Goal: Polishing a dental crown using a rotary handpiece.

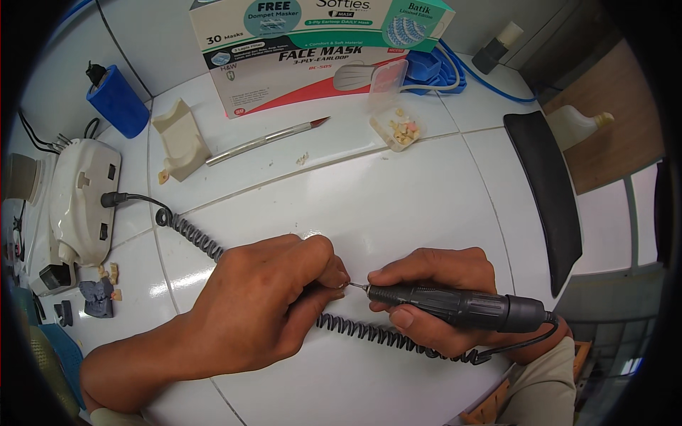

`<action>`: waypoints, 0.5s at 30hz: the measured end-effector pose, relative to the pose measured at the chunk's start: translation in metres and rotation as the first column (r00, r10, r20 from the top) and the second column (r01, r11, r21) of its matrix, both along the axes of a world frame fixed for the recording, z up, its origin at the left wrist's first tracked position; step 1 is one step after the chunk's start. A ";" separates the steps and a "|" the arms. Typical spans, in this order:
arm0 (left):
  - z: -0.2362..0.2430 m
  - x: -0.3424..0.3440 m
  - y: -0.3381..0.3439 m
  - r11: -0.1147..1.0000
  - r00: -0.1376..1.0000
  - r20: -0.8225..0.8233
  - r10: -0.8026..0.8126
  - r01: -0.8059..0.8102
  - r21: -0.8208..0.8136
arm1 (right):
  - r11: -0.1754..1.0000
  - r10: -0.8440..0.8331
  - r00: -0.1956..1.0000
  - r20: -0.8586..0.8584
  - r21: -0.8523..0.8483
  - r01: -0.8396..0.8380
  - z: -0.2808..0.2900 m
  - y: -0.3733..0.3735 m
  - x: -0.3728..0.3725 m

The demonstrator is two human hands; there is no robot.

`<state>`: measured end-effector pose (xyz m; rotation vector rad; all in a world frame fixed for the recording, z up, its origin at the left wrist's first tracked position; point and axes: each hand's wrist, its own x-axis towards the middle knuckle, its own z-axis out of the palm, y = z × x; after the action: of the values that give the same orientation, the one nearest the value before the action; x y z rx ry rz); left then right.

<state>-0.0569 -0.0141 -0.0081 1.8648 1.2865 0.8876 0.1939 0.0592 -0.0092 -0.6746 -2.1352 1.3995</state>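
My right hand (458,270) grips a black rotary handpiece (455,305) like a pen, its thin metal bur (357,285) pointing left. The bur's tip meets the fingertips of my left hand (263,298). Those fingers are pinched together around something small, mostly hidden behind them. From the handpiece's back end a coiled black cord (376,331) loops under both hands. It comes out again on the left and plugs into a white control box (85,202).
A face mask box (305,78) stands at the back. Before it lie a cream handpiece rest (181,142), a silver pen-like tool with a red tip (266,140) and an open clear case (398,131) of small tooth-like pieces. Grey blocks (98,297) sit left; a black pad (543,202) lies right.
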 end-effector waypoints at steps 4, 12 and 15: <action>0.001 0.000 0.001 1.000 1.000 -0.002 0.000 0.000 0.011 | 1.000 -0.018 1.000 0.007 -0.024 0.018 0.004 -0.001 0.000; 0.001 0.001 0.002 1.000 1.000 -0.005 0.007 -0.007 0.008 | 1.000 -0.016 1.000 0.008 -0.021 0.016 0.003 0.001 0.000; 0.000 0.001 0.001 1.000 1.000 -0.003 0.005 -0.005 0.011 | 1.000 -0.009 1.000 0.021 -0.022 0.009 0.004 0.000 0.001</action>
<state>-0.0558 -0.0126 -0.0077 1.8722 1.2914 0.8966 0.1946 0.0595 -0.0056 -0.7097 -2.1333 1.4197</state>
